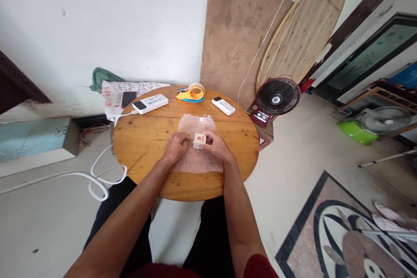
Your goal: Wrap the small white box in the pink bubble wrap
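Observation:
A small white box [200, 139] with red print is gripped by my right hand [217, 145], thumb and fingers on its right side. Beneath it a sheet of clear bubble wrap [198, 163] lies flat on the round wooden table [140, 134]. Close to the box's left side, my left hand [177, 144] rests over the wrap with its fingers curled together. Whatever may be between those fingers is hidden.
At the table's back stands a yellow and blue tape dispenser [190, 93]. White power banks lie left [151, 103] and right [223, 106] of it; a white cable [125, 114] runs off the left one. A dark phone [128, 99] and a fan [276, 97] flank the table.

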### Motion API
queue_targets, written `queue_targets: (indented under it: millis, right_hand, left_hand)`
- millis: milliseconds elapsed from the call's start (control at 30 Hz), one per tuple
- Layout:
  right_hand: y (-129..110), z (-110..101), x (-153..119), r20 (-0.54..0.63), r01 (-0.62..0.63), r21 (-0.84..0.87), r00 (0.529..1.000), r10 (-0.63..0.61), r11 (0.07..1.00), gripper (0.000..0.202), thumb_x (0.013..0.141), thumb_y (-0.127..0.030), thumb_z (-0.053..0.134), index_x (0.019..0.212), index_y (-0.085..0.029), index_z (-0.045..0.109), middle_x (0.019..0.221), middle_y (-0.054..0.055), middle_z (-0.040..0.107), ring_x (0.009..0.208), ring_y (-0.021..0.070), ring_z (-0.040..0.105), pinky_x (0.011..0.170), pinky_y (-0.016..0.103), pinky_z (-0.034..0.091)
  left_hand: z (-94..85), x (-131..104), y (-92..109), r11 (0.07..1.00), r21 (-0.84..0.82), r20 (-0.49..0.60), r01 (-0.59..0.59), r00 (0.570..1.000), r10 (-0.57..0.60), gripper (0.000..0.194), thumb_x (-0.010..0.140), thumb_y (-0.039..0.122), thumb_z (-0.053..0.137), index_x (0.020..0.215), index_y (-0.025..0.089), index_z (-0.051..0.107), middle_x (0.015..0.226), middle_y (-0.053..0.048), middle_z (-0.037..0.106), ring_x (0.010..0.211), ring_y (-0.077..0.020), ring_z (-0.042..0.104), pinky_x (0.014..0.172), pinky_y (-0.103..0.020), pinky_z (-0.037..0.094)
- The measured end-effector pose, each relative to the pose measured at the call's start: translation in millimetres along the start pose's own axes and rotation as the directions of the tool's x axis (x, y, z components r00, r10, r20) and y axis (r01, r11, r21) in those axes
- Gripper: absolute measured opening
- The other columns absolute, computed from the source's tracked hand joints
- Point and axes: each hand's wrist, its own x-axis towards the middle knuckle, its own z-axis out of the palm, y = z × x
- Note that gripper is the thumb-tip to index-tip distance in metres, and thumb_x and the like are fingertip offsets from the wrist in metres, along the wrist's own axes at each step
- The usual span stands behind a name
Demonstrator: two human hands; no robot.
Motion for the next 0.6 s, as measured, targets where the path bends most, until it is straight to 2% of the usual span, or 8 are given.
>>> queue_targets:
  millis: [133,300,600]
  right_hand:
    - [3.3,-1.1,0.1,0.079,0.019,0.021,0.997,-0.021,1.0,0.047,0.07,-0.024,0.07,0.116,-0.02,0.06,0.111,0.003,0.066,0.101,0.0196,0.06,0.091,0.033,0.046]
    - [7.5,-2.8,0.5,0.083,0.017,0.044,0.996,-0.021,0.999,0.05,0.07,-0.023,0.072,0.118,-0.022,0.059,0.117,0.004,0.064,0.109,0.0218,0.058,0.096,0.035,0.045]
    - [6.0,-3.1,0.1,0.074,-0.003,0.006,0.997,0.002,1.0,0.043,0.069,-0.025,0.073,0.111,-0.02,0.064,0.109,0.003,0.067,0.102,0.0218,0.059,0.09,0.034,0.046]
  left_hand:
    - [-1.0,0.6,1.6,1.0,-0.02,0.012,-0.023,1.0,0.024,0.027,0.072,0.012,0.045,0.078,0.019,0.07,0.089,-0.004,0.074,0.087,-0.0178,0.066,0.09,-0.031,0.051]
    - [0.5,0.8,-0.3,0.999,-0.037,0.0,-0.017,1.0,0.017,0.026,0.072,0.012,0.046,0.079,0.019,0.071,0.092,-0.005,0.074,0.089,-0.0185,0.066,0.09,-0.031,0.05]
    - [4.0,1.0,-4.7,1.0,-0.026,-0.002,-0.014,1.0,0.014,0.026,0.073,0.013,0.047,0.08,0.019,0.071,0.092,-0.005,0.074,0.09,-0.0182,0.066,0.092,-0.032,0.049]
